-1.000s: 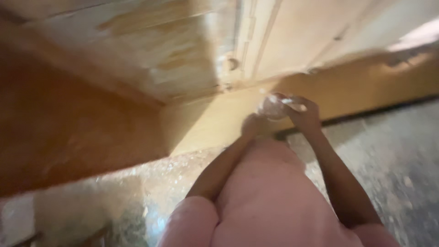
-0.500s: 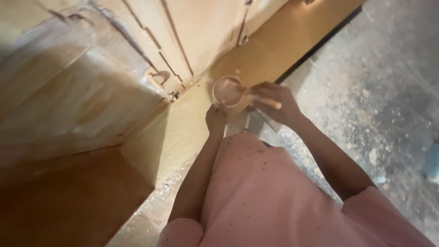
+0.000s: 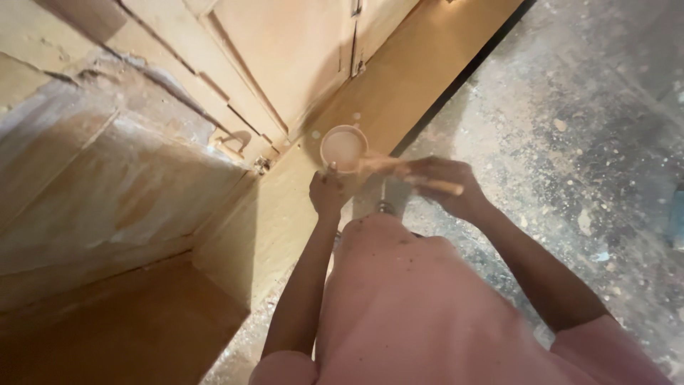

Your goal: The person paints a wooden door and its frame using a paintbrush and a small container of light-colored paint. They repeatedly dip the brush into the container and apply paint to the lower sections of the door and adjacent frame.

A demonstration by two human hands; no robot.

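My left hand (image 3: 328,192) holds a small round cup (image 3: 343,148) from below, out in front of my chest. The cup holds a pale tan mix. My right hand (image 3: 445,185) grips a thin wooden stick (image 3: 417,178) whose far end reaches into the cup; the stick is blurred with motion. Both arms stretch forward over my pink shirt (image 3: 420,306).
A wooden cabinet with panelled doors (image 3: 285,57) and a small metal hinge (image 3: 356,64) stands ahead. A worn wooden surface (image 3: 107,185) lies to the left. A dusty grey floor (image 3: 570,142) spreads to the right, and a pale blue object (image 3: 675,217) sits at the right edge.
The view has swung, so the cabinet now lies up and left. Both hands stay on the cup and stick; the stick has moved inside the cup.
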